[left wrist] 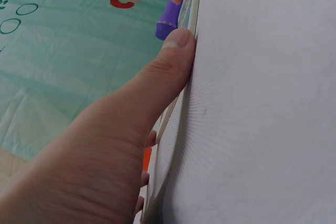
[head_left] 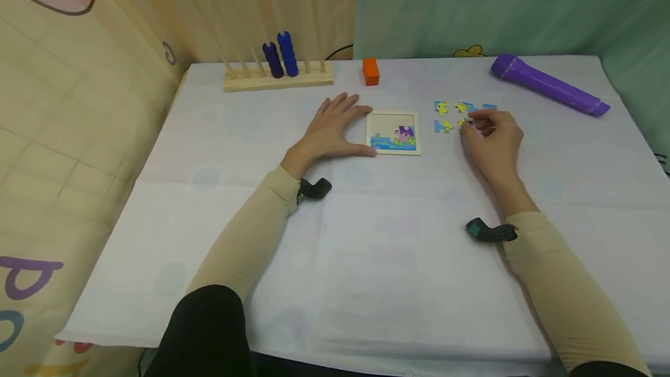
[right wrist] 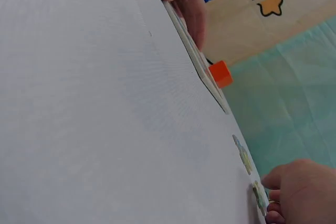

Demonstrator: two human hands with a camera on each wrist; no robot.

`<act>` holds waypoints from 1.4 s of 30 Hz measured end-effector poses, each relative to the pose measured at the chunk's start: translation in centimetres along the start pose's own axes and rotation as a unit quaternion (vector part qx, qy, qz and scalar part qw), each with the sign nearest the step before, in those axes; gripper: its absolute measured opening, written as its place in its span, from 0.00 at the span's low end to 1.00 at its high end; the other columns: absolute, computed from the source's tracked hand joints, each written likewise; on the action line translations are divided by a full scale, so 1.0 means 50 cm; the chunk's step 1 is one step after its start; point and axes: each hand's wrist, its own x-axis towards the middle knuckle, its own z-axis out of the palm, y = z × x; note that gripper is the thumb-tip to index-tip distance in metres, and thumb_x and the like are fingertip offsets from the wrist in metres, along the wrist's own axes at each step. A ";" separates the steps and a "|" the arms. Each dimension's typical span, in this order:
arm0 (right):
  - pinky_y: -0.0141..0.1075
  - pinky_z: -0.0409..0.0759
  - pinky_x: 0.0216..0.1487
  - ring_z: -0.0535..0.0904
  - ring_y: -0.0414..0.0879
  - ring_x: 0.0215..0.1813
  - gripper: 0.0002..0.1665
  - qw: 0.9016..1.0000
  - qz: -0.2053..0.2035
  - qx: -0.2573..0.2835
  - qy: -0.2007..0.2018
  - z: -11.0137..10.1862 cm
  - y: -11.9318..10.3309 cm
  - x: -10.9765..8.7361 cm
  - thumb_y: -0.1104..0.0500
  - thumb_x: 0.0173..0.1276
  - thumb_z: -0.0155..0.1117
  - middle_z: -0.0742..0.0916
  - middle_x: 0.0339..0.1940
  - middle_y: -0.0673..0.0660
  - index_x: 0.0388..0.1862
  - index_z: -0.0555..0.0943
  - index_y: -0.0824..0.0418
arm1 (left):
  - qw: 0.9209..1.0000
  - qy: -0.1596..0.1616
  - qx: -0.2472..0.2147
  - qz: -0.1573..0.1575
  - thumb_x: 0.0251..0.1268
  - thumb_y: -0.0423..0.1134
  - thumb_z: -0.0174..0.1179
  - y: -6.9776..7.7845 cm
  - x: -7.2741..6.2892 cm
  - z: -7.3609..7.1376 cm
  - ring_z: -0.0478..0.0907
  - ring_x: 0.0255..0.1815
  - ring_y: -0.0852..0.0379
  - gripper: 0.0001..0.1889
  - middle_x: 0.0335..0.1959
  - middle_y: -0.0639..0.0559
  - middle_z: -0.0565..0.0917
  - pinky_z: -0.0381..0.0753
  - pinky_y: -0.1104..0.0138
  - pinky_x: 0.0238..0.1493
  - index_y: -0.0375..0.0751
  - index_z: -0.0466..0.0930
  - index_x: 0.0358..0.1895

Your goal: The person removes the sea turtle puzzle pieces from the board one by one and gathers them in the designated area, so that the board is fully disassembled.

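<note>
A small square puzzle tray (head_left: 392, 152) with a pale wooden rim holds a few fitted pieces (head_left: 389, 142), blue along the bottom with a purple figure at right. My left hand (head_left: 335, 125) lies at its left side, index finger at the upper corner and thumb at the lower one, fingers stretched out. To the right, loose jigsaw pieces (head_left: 443, 126) in blue and yellow lie on the table. Over them, my right hand (head_left: 494, 141) has bent fingers and pinches a puzzle piece (head_left: 461, 123), which the fingertips partly hide. Another loose piece (right wrist: 244, 156) shows in the right wrist view.
Along the back of the white-covered table (head_left: 387, 290) stand a wooden peg rack (head_left: 314, 79) with blue beads (head_left: 287, 54) and an orange block (head_left: 370, 72). A purple microphone-shaped toy (head_left: 549, 85) lies at the back right. Printed curtains hang behind.
</note>
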 end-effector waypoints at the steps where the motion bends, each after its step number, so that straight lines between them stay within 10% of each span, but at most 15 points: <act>1: 0.24 0.67 0.48 0.74 0.40 0.46 0.18 1.000 -0.011 -0.005 -0.004 0.000 -0.001 -0.002 0.59 0.71 0.66 0.83 0.47 0.57 0.56 0.88 0.63 | 1.000 0.000 0.000 0.001 0.51 0.78 0.69 0.000 0.000 0.000 0.38 0.90 0.47 0.54 0.89 0.51 0.51 0.29 0.50 0.88 0.64 0.63 0.82; 19: 0.30 0.71 0.52 0.82 0.55 0.49 0.15 0.994 -0.107 0.024 0.025 0.015 -0.017 -0.020 0.62 0.73 0.68 0.85 0.49 0.67 0.54 0.86 0.69 | 1.000 0.000 0.006 0.008 0.52 0.78 0.69 0.004 0.004 -0.004 0.38 0.90 0.47 0.54 0.89 0.51 0.50 0.30 0.49 0.88 0.63 0.63 0.82; 33: 0.40 0.70 0.47 0.74 0.53 0.48 0.25 0.980 -0.137 0.009 -0.145 0.103 -0.090 -0.041 0.51 0.71 0.75 0.83 0.51 0.62 0.63 0.85 0.61 | 1.000 -0.001 -0.001 0.001 0.52 0.78 0.68 -0.002 -0.001 0.004 0.38 0.90 0.47 0.53 0.89 0.51 0.50 0.29 0.49 0.88 0.63 0.63 0.82; 42: 0.49 0.69 0.57 0.71 0.57 0.54 0.22 0.973 -0.160 -0.015 -0.169 0.116 -0.099 -0.036 0.51 0.72 0.75 0.79 0.53 0.63 0.58 0.86 0.63 | 1.000 0.002 0.007 0.003 0.52 0.79 0.67 -0.002 0.001 0.001 0.37 0.90 0.48 0.54 0.89 0.52 0.50 0.30 0.49 0.88 0.64 0.63 0.82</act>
